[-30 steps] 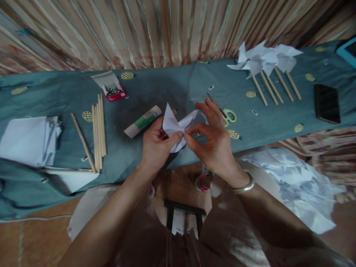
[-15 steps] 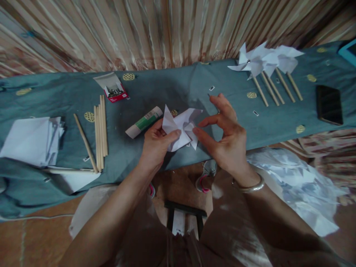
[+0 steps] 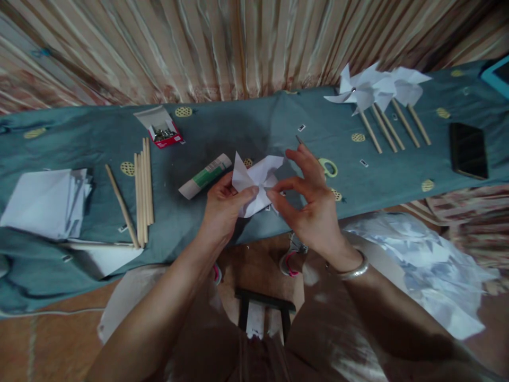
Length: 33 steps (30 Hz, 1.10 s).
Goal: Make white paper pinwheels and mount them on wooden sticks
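My left hand (image 3: 222,208) pinches the centre of a white folded paper pinwheel (image 3: 254,180), thumb on top, just above the near edge of the teal cloth. My right hand (image 3: 312,204) pinches a flap of the same paper with thumb and forefinger, its other fingers raised. A green and white glue stick (image 3: 204,175) lies just left of the paper. Scissors with pale yellow-green handles (image 3: 328,167) lie behind my right hand, partly hidden by it.
Wooden sticks (image 3: 141,188) and a stack of white paper (image 3: 43,201) lie at the left. A red box of pins (image 3: 163,130) sits behind them. Finished pinwheels on sticks (image 3: 377,95) and a black phone (image 3: 468,151) lie at the right. Paper scraps (image 3: 429,265) cover the floor.
My right hand drew away from the paper half a second ago, then came back and pinched a flap again. The left hand kept its hold in place.
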Each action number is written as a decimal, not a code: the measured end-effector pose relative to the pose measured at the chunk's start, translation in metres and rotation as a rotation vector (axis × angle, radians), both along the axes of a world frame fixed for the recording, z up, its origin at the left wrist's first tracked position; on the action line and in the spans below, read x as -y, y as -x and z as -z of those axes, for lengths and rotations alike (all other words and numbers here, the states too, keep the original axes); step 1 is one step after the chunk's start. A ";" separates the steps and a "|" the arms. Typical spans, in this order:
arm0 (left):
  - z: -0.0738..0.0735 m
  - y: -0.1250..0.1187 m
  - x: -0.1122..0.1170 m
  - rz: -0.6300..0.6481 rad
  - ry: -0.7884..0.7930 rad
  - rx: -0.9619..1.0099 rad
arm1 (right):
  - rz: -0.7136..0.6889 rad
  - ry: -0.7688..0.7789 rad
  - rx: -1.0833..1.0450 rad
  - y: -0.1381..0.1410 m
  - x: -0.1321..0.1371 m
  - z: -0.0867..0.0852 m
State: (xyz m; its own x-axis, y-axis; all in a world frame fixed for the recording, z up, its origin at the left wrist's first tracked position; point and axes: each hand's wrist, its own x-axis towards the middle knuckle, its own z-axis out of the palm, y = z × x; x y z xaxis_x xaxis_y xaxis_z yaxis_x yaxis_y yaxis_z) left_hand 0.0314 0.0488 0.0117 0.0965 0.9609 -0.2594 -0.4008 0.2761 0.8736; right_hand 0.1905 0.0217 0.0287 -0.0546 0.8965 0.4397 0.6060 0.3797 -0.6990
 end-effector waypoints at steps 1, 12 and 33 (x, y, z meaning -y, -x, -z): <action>0.000 0.000 0.000 0.000 -0.004 0.000 | 0.002 -0.004 0.011 0.002 0.001 0.001; 0.003 0.000 0.001 -0.021 -0.060 -0.042 | 0.020 0.054 -0.002 0.006 0.000 0.004; 0.001 -0.001 0.003 -0.034 -0.058 -0.070 | 0.003 0.057 0.004 0.006 0.000 0.003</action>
